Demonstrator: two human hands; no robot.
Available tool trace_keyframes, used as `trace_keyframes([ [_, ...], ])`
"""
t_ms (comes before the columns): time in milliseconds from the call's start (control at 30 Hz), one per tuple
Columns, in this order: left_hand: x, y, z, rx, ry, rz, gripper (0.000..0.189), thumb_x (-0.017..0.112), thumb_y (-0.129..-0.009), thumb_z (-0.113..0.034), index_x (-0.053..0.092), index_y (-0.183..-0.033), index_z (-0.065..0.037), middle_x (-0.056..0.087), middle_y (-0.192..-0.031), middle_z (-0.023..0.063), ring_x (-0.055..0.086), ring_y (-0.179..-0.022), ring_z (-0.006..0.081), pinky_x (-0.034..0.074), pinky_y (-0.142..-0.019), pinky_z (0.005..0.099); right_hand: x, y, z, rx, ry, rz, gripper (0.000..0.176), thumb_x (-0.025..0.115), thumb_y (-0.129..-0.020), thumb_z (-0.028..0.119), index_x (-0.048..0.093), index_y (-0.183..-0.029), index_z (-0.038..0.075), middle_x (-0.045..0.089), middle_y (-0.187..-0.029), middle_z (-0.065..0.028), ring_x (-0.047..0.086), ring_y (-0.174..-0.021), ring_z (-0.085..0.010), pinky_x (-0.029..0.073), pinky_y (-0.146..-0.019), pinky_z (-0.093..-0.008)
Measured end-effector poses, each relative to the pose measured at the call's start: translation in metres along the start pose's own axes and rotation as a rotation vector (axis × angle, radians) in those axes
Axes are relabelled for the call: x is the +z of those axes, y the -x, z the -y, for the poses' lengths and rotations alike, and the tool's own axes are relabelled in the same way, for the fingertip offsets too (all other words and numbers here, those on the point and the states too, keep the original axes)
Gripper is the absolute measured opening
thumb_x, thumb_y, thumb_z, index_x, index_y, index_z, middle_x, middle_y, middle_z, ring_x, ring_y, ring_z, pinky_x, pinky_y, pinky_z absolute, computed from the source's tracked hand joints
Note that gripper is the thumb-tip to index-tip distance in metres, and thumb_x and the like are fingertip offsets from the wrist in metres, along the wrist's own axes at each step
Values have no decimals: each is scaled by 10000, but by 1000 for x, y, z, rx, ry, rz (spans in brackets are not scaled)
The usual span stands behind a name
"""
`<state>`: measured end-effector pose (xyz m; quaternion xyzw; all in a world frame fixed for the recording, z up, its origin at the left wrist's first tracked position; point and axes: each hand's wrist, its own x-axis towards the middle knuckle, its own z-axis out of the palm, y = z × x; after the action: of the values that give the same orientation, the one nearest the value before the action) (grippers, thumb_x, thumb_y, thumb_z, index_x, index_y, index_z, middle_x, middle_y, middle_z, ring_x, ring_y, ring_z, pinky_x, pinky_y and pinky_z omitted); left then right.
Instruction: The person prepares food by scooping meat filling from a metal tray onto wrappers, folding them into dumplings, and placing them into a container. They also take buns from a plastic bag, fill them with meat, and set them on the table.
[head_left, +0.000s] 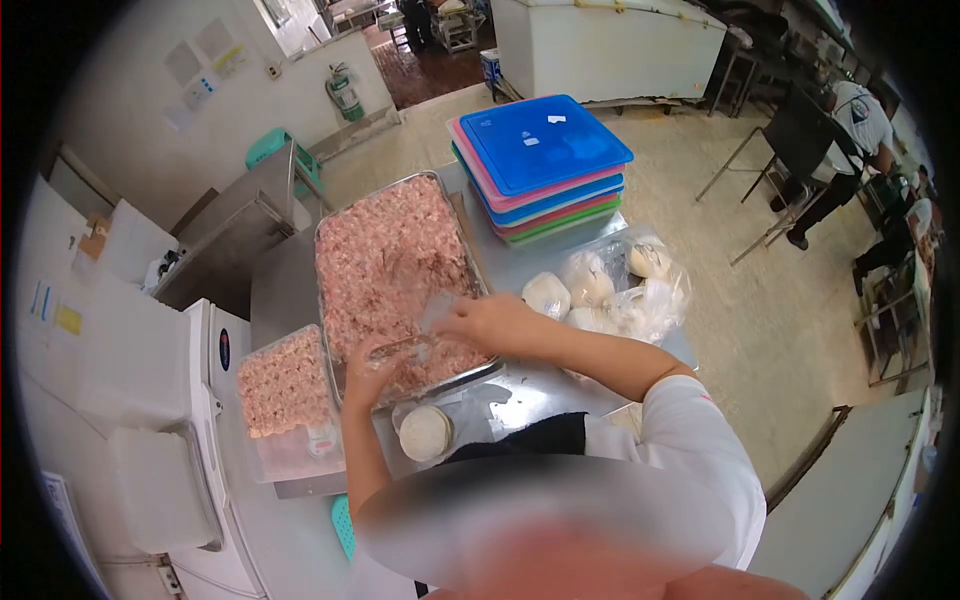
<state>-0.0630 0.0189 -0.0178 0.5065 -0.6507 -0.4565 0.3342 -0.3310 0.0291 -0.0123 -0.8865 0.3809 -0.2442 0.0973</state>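
Note:
A large metal tray [470,240] full of pink ground meat [385,250] lies in front of me. Over its near end, my right hand [482,325] is closed on a clear, flat piece of plastic [436,312] touching the meat. At the tray's near left corner, my left hand [368,378] is curled around a clear container [395,350] whose rim shows. Meat partly hides that container. Close to my body, a round whitish ball [425,433] rests on clear plastic. Left of the tray stands a clear tub [290,400] with more meat mixture inside.
Stacked colored lids [545,145] stand at the far right of the metal table [530,390]. Clear bags [650,300] of round white balls lie beside my right forearm. A white refrigerator [215,400] is on the left. Another person [860,125] is at the right, near a black chair [800,135].

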Motion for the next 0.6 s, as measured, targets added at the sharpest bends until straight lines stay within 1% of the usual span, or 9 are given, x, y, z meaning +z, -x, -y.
trace_keyframes([
  [67, -9, -7, 23, 80, -80, 21, 303, 783, -687, -110, 612, -924, -30, 633, -853, 39, 616, -845, 176, 497, -748, 302, 2, 4, 13, -43, 33, -64, 260, 524, -921, 353, 592, -1147, 243, 599, -817, -113, 637, -703, -288, 505, -574, -421],
  [100, -12, -9, 36, 121, -116, 30, 318, 787, -684, -110, 609, -936, -31, 634, -878, 38, 616, -854, 181, 497, -756, 302, 2, 4, 11, -2, 17, -26, 264, 526, -922, 347, 597, -1152, 237, 602, -853, -110, 634, -729, -297, 506, -592, -424],
  [167, -3, -1, -1, 112, -126, -5, 373, 791, -678, -110, 603, -992, -35, 628, -956, 56, 619, -876, 185, 493, -782, 296, -1, 1, 4, 75, -11, 50, 273, 530, -923, 336, 606, -1160, 225, 608, -923, -102, 627, -780, -314, 508, -626, -429],
  [200, 1, 0, -15, 115, -134, -26, 402, 793, -676, -110, 600, -1020, -37, 625, -995, 64, 621, -887, 187, 491, -795, 293, -7, -1, 0, 104, -55, 23, 274, 529, -924, 338, 606, -1159, 220, 611, -935, -104, 626, -790, -319, 506, -645, -433],
  [300, 2, 2, -14, 268, -262, -190, 495, 797, -675, -111, 576, -1114, -46, 602, -1118, 95, 627, -919, 191, 493, -815, 305, -25, 3, -7, 156, -209, -32, 277, 521, -929, 344, 607, -1154, 207, 617, -963, -112, 623, -818, -334, 498, -697, -441],
  [367, 4, -3, -27, 392, -271, -143, 465, 800, -673, -121, 601, -1086, -39, 625, -1096, 105, 634, -915, 196, 496, -809, 319, -31, 6, -10, 122, -323, -17, 279, 513, -934, 351, 609, -1151, 203, 621, -971, -119, 621, -838, -345, 493, -727, -445],
  [400, 5, -4, -30, 451, -274, -121, 451, 801, -673, -126, 613, -1072, -36, 636, -1084, 110, 637, -913, 199, 498, -807, 326, -30, 6, -8, 103, -296, 18, 278, 515, -933, 349, 609, -1147, 200, 620, -954, -119, 622, -835, -342, 495, -719, -444],
  [500, -3, -12, 3, 271, -254, 50, 343, 797, -682, -128, 652, -976, -27, 672, -993, 95, 644, -883, 203, 501, -794, 329, -20, 9, -2, 79, -245, 96, 274, 523, -928, 344, 607, -1141, 194, 616, -909, -118, 624, -819, -333, 500, -689, -443],
  [600, 1, -11, -9, 294, -350, -21, 274, 796, -688, -132, 668, -901, -17, 688, -903, 76, 649, -850, 199, 500, -780, 311, -25, 8, -5, 110, -149, 76, 272, 532, -921, 335, 598, -1148, 199, 608, -887, -107, 625, -793, -325, 503, -657, -439],
])
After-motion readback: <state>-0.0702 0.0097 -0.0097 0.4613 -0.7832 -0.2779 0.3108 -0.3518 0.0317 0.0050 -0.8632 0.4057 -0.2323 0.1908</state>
